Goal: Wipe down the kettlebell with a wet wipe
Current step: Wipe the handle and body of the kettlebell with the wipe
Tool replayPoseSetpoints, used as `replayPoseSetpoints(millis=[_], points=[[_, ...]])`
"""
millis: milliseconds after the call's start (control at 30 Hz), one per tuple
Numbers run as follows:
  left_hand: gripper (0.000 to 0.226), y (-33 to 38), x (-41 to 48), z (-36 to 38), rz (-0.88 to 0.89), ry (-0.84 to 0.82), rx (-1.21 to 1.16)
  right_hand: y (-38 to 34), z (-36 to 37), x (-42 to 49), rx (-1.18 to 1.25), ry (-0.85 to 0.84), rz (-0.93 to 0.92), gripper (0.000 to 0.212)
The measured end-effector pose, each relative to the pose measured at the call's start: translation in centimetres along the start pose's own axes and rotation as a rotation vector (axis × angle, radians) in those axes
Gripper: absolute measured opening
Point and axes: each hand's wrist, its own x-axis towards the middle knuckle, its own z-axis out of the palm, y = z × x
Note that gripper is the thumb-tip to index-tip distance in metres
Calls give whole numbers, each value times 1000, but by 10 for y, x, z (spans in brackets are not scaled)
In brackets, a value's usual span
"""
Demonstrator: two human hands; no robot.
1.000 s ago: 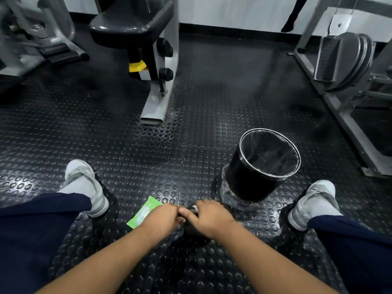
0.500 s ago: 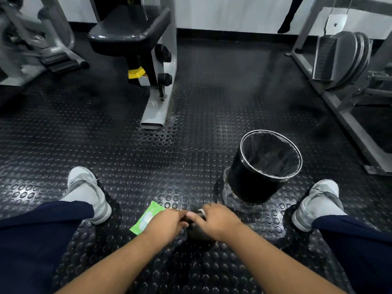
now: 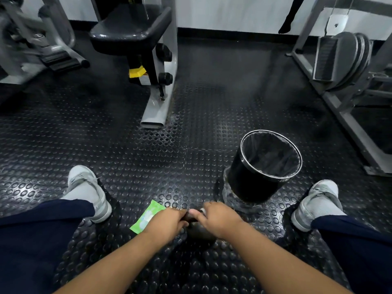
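Your floor [image 3: 148,155] is black rubber matting studded with round bumps. At lower centre of the frame the dark kettlebell [image 3: 199,232] sits on it, with a green wipe packet [image 3: 146,217] flat just to its left and a black lined bin [image 3: 250,183] upright at its upper right. Your grey left shoe [image 3: 87,187] and right shoe [image 3: 318,202] stand out to either side, and a grey machine foot [image 3: 154,115] rests at upper centre.

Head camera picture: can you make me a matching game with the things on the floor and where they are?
Things: 1 kettlebell; 2 wipe packet; 3 bin.
Clues: A green, beside the left hand; B black, bag inside, beyond the right hand; C dark, gripped by both hands.
Pairs: 1-C; 2-A; 3-B.
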Motion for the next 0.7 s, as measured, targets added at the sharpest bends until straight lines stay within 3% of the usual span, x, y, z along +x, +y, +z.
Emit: replayPoseSetpoints(millis=[233,433,700], points=[[17,3,-5,-3,2,5,7,-15,11,-1,18,52,-119,75],[25,-2,-2,0,19,9,9,7,0,-2,-40,11,19,79],[31,-1,-3,-2,58,7,33,-17,34,-13,-77,138,-169,85]])
